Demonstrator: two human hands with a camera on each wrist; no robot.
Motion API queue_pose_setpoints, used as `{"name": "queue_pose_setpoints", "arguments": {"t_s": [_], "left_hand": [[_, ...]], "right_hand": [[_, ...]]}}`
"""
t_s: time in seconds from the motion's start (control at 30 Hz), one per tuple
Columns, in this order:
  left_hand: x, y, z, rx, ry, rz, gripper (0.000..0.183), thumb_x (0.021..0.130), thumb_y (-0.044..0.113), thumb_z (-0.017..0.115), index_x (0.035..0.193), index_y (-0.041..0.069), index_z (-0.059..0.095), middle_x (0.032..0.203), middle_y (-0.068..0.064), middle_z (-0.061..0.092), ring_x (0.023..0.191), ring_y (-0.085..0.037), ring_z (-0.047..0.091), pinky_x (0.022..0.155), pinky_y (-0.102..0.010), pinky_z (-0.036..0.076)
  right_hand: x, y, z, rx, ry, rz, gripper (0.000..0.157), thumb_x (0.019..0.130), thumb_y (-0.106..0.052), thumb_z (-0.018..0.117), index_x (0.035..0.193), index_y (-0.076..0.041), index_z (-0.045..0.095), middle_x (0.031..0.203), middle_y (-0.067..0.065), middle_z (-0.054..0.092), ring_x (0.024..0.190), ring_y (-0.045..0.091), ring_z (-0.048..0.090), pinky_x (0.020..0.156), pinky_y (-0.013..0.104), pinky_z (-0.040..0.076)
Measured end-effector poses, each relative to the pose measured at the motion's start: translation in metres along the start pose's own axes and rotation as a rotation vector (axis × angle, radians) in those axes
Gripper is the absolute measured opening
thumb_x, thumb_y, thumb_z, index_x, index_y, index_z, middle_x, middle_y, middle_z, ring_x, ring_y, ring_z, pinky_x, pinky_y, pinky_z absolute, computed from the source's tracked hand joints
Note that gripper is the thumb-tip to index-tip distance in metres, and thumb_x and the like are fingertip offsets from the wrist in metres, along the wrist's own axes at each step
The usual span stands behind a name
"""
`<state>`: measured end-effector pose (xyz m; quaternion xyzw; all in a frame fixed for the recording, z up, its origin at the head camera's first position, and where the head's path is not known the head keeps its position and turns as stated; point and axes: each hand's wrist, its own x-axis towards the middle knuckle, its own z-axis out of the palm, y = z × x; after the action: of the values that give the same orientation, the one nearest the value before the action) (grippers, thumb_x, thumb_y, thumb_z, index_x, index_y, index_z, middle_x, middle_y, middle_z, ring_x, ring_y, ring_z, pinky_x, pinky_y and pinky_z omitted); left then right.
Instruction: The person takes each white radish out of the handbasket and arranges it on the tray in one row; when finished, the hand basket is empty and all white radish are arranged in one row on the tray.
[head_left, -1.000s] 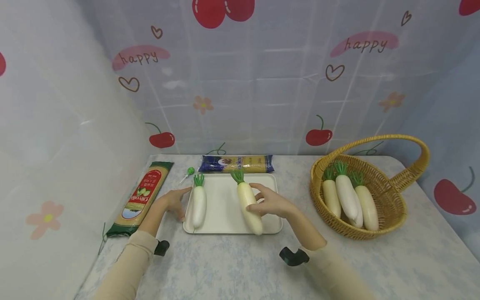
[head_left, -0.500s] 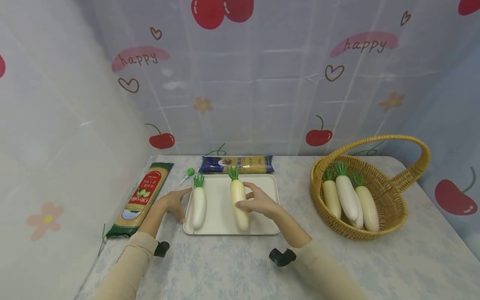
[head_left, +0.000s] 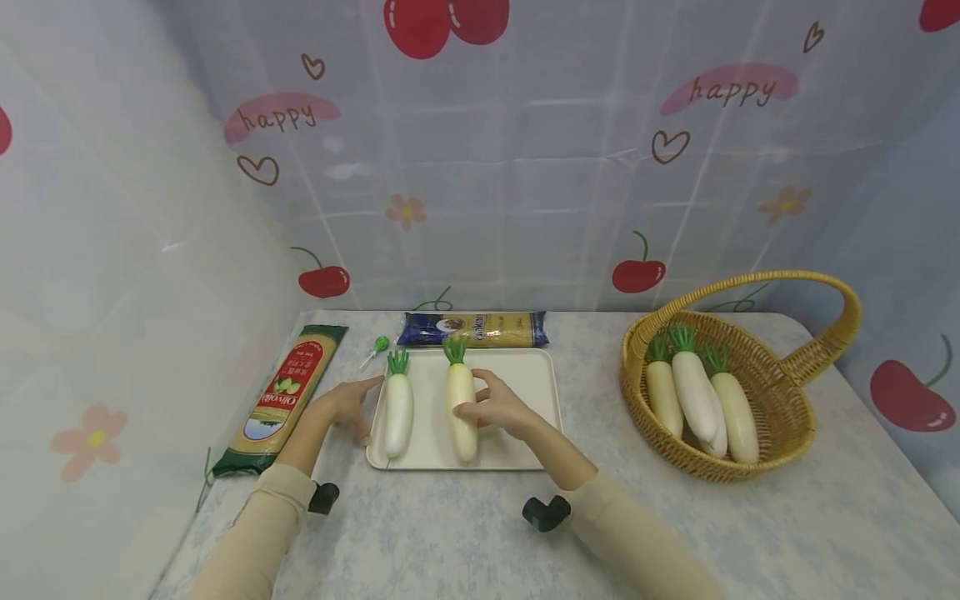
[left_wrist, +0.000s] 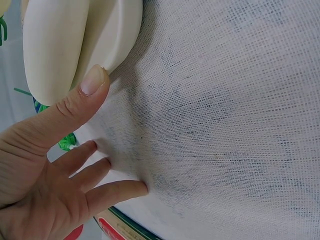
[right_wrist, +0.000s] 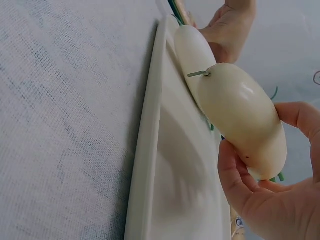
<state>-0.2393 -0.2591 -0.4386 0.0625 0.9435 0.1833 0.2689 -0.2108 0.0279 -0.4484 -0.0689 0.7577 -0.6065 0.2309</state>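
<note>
Right hand (head_left: 504, 408) grips a radish (head_left: 461, 390) above the tray (head_left: 528, 383), left hand (head_left: 348, 404) spread at its edge; apparently a placing step, needing lowering, then release.

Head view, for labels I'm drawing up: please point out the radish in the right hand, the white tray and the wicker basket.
Held radish (head_left: 461, 387): head view, upper part of its body.
White tray (head_left: 430, 404): head view, bare floor.
Wicker basket (head_left: 782, 410): head view, bare inner wall.
</note>
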Motion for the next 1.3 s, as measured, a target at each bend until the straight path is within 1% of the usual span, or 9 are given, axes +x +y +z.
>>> {"name": "queue_pose_setpoints", "arguments": {"t_s": [0.17, 0.33, 0.47, 0.63, 0.87, 0.97, 1.1, 1.23, 1.3], "left_hand": [[0.000, -0.001, 0.000, 0.011, 0.006, 0.015, 0.115, 0.052, 0.007, 0.091, 0.148, 0.006, 0.027, 0.133, -0.034, 0.044, 0.122, -0.045, 0.045, 0.082, -0.044, 0.052], [0.000, 0.000, 0.000, 0.011, 0.007, 0.012, 0.116, 0.052, 0.007, 0.091, 0.148, 0.006, 0.027, 0.134, -0.034, 0.044, 0.123, -0.045, 0.044, 0.084, -0.045, 0.052], [0.002, 0.000, 0.000, 0.010, 0.004, 0.001, 0.116, 0.052, 0.007, 0.091, 0.149, 0.007, 0.027, 0.135, -0.033, 0.043, 0.123, -0.045, 0.044, 0.082, -0.044, 0.052], [0.004, -0.001, 0.000, 0.011, 0.002, -0.019, 0.116, 0.053, 0.008, 0.090, 0.149, 0.009, 0.026, 0.136, -0.032, 0.043, 0.122, -0.044, 0.046, 0.075, -0.041, 0.054], [0.004, -0.001, 0.000, -0.001, -0.003, -0.035, 0.116, 0.053, 0.008, 0.091, 0.149, 0.010, 0.026, 0.137, -0.033, 0.041, 0.119, -0.043, 0.048, 0.070, -0.040, 0.055], [0.003, 0.000, 0.000, 0.003, 0.001, -0.031, 0.116, 0.053, 0.007, 0.090, 0.149, 0.010, 0.026, 0.136, -0.033, 0.042, 0.119, -0.043, 0.048, 0.072, -0.040, 0.055], [0.002, 0.000, 0.000, 0.013, 0.005, -0.026, 0.116, 0.052, 0.008, 0.091, 0.149, 0.008, 0.027, 0.135, -0.033, 0.043, 0.120, -0.045, 0.047, 0.075, -0.042, 0.054], [0.001, 0.000, 0.001, 0.014, 0.009, -0.017, 0.116, 0.052, 0.007, 0.091, 0.148, 0.008, 0.027, 0.134, -0.033, 0.043, 0.120, -0.044, 0.047, 0.073, -0.041, 0.054], [0.001, 0.000, 0.002, 0.013, 0.010, -0.011, 0.115, 0.052, 0.007, 0.090, 0.148, 0.008, 0.027, 0.134, -0.033, 0.044, 0.120, -0.044, 0.047, 0.071, -0.040, 0.054]], "right_hand": [[0.005, 0.003, 0.010, 0.022, 0.001, -0.005, 0.085, 0.077, -0.014, 0.071, 0.146, -0.001, 0.023, 0.108, 0.024, 0.056, 0.085, 0.025, 0.061, 0.070, 0.036, 0.056], [0.011, 0.006, 0.019, 0.039, 0.010, 0.001, 0.084, 0.077, -0.013, 0.070, 0.146, -0.001, 0.024, 0.106, 0.024, 0.056, 0.080, 0.025, 0.061, 0.068, 0.037, 0.056], [0.016, 0.008, 0.026, 0.050, -0.005, 0.019, 0.085, 0.078, -0.013, 0.071, 0.146, -0.002, 0.022, 0.104, 0.023, 0.058, 0.078, 0.024, 0.062, 0.068, 0.038, 0.056], [0.022, 0.010, 0.034, 0.057, -0.022, 0.031, 0.085, 0.078, -0.013, 0.071, 0.146, -0.002, 0.021, 0.103, 0.022, 0.059, 0.079, 0.024, 0.064, 0.067, 0.038, 0.057], [0.025, 0.006, 0.043, 0.034, 0.016, 0.041, 0.085, 0.077, -0.014, 0.072, 0.145, 0.001, 0.022, 0.101, 0.023, 0.061, 0.075, 0.023, 0.063, 0.063, 0.036, 0.056], [0.026, 0.004, 0.046, 0.019, 0.032, 0.041, 0.085, 0.076, -0.013, 0.072, 0.144, 0.003, 0.024, 0.101, 0.023, 0.060, 0.074, 0.023, 0.062, 0.063, 0.038, 0.056], [0.027, 0.003, 0.046, 0.001, 0.028, 0.046, 0.084, 0.075, -0.013, 0.072, 0.143, 0.003, 0.026, 0.103, 0.023, 0.058, 0.079, 0.026, 0.062, 0.064, 0.037, 0.056], [0.030, 0.003, 0.045, -0.021, 0.022, 0.051, 0.081, 0.076, -0.017, 0.072, 0.141, 0.005, 0.029, 0.112, 0.023, 0.055, 0.090, 0.026, 0.060, 0.070, 0.036, 0.054], [0.031, 0.003, 0.044, -0.026, 0.021, 0.054, 0.080, 0.076, -0.018, 0.073, 0.140, 0.006, 0.031, 0.116, 0.023, 0.053, 0.092, 0.025, 0.058, 0.072, 0.035, 0.054]]}}
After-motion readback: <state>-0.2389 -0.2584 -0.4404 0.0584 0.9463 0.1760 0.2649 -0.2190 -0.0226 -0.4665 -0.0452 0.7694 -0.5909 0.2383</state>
